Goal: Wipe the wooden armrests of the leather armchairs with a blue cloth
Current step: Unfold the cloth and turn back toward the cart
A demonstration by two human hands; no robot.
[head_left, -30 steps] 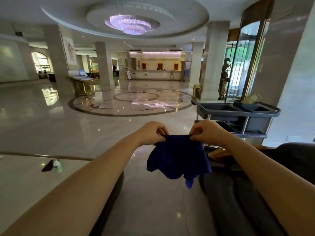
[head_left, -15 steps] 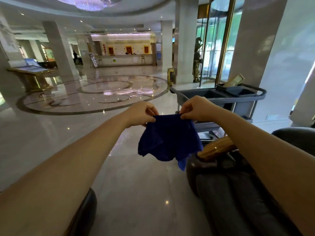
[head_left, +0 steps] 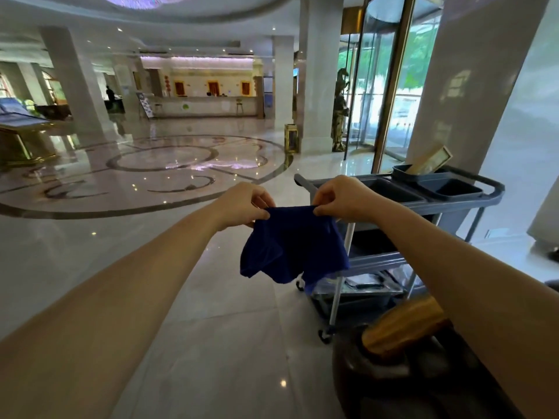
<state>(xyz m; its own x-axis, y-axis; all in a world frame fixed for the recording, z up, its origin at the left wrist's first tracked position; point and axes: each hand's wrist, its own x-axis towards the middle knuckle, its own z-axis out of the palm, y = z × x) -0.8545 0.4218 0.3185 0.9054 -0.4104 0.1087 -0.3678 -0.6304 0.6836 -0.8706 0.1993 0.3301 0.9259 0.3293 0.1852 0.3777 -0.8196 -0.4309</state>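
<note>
Blue cloth (head_left: 295,246) held up at chest height over the polished lobby floor (head_left: 211,343), well clear of any surface. Left hand (head_left: 242,205) pinches one end of its top edge between thumb and fingers, clamped on the fabric; right hand (head_left: 341,199) does the same at the other end, thumb and forefinger closed on the hem. Top edge drawn fairly taut between the two; the rest hangs in loose folds with uneven lower corners. Judgement: light, thin, fully limp fabric with no stiffness of its own. It will drape over whatever it meets and bunch if pushed from one edge. Not fragile, not slippery in a dry pinch. For wiping, a corner pinch looks poor; better gathered or folded into a pad under the palm so pressure spreads and loose ends do not drag. Nearest target: wooden armrest (head_left: 402,328), glossy, rounded, honey-coloured, low right, just under the right forearm, fixed on the dark leather armchair (head_left: 423,385). Cloth is apart from it, up and to the left. Curved, varnished wood likely lets the cloth slide easily; wrapping the fabric partly round the curve should cover top and sides in one pass. Grey service cart (head_left: 453,201) stands behind the cloth, near the chair, and leaves little room on that side. No wiping under way; the step in hand looks like spreading or readying the cloth.
</note>
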